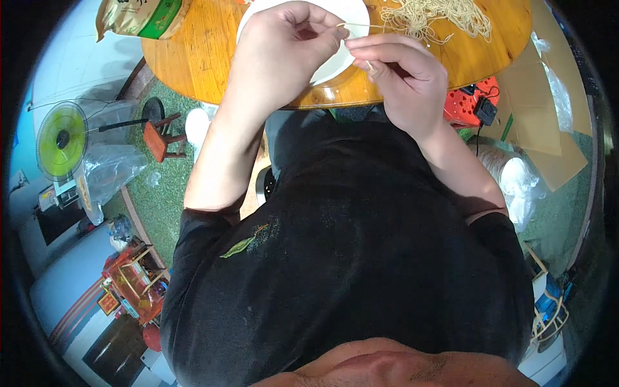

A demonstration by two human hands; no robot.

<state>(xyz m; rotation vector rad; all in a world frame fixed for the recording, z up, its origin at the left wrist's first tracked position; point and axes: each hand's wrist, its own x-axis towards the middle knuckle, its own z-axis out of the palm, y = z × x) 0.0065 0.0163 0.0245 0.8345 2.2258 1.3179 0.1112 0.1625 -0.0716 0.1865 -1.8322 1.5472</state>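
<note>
Black shirt (348,258) in foreground; beyond it, left hand (277,51) and right hand (403,80) each pinch one thin pale strand (356,26) above the white plate (335,61), best kept taut, pulled gently, beside the worktop's (193,58) strand pile (432,16).

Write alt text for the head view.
Seen from above, the left hand and right hand pinch a thin pale strand over a white plate on a round wooden table. A pile of strands lies beyond.

Left hand (284,45) and right hand (400,71) pinching thin noodle strand (358,26), white plate (342,39), round wooden table (193,58)
</note>
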